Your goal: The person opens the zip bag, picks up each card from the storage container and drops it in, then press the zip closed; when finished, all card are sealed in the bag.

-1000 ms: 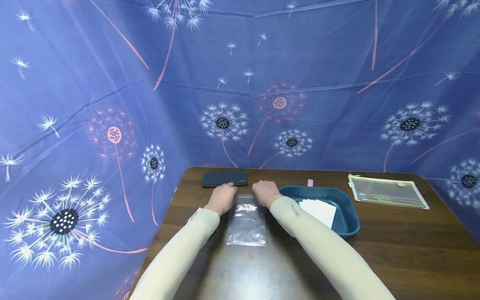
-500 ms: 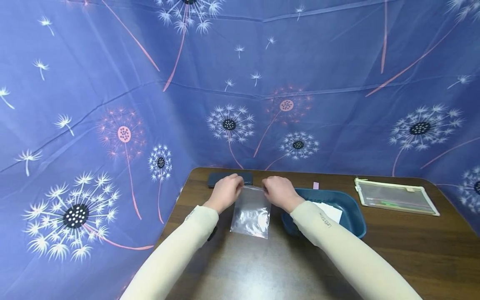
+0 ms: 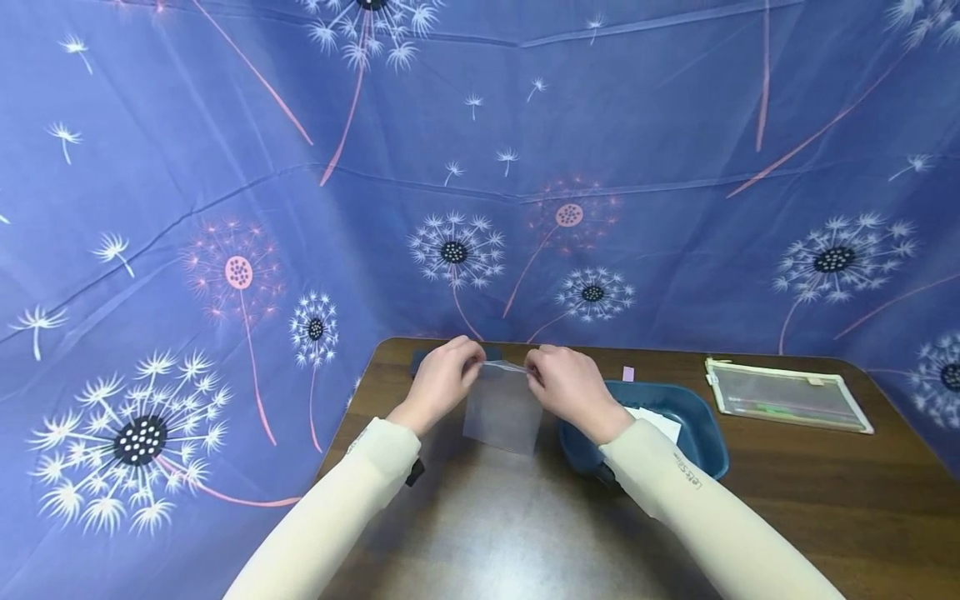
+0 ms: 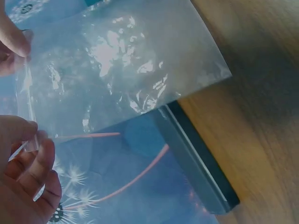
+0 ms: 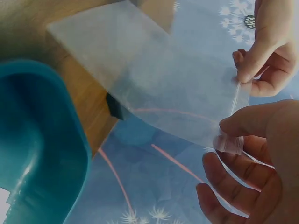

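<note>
A clear plastic zip bag (image 3: 502,407) hangs in the air above the brown table (image 3: 525,525), held up by its top edge. My left hand (image 3: 441,379) pinches the left corner of that edge, and my right hand (image 3: 566,385) pinches the right corner. In the left wrist view the clear bag (image 4: 121,70) spreads from my fingers (image 4: 18,133), with a dark flat case (image 4: 201,163) behind it. The right wrist view has the clear bag (image 5: 154,84) pinched between thumb and fingers (image 5: 252,121), beside the teal tray (image 5: 37,149).
A teal tray (image 3: 701,442) holding white paper (image 3: 660,421) sits just right of my hands. A dark flat case (image 3: 417,358) lies at the table's far left edge. A small pink piece (image 3: 627,373) and a clear zip pouch (image 3: 783,393) lie farther right. Blue dandelion cloth surrounds the table.
Both hands pinched the bag's top edge and lifted it off the table; it now hangs upright and higher than before.
</note>
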Demonstrator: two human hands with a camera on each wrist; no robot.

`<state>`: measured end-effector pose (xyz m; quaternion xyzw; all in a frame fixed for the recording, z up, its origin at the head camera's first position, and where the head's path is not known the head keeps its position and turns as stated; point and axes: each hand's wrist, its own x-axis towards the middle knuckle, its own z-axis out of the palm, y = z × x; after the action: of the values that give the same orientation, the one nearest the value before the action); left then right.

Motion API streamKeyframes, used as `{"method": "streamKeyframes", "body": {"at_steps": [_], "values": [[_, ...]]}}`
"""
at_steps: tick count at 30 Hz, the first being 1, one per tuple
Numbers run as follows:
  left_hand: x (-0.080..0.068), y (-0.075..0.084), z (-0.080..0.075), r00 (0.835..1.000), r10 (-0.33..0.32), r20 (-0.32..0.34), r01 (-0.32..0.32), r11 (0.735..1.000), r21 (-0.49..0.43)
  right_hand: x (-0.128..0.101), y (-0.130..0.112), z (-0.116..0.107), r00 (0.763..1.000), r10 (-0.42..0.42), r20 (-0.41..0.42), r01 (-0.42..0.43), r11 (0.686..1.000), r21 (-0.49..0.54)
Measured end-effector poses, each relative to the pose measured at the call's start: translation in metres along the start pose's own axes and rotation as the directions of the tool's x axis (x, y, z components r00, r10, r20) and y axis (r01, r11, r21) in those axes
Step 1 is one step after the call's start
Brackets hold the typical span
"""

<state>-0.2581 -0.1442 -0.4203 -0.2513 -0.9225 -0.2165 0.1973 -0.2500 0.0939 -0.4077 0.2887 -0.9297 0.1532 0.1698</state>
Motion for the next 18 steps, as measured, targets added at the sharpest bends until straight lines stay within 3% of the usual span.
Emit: {"method": "streamKeyframes", "body": {"at_steps": [10, 18], "values": [[0.003, 0.011, -0.011, 0.995, 0.008, -0.096, -0.017, 0.995, -0.097, -0.011, -0.008, -0.010, 0.993, 0.008, -0.122, -0.005, 1.000, 0.029], [-0.009, 0.017, -0.013, 0.991, -0.013, -0.131, -0.012, 0.983, -0.182, -0.028, -0.021, -0.003, 0.983, 0.016, -0.184, -0.006, 0.998, 0.056]]}}
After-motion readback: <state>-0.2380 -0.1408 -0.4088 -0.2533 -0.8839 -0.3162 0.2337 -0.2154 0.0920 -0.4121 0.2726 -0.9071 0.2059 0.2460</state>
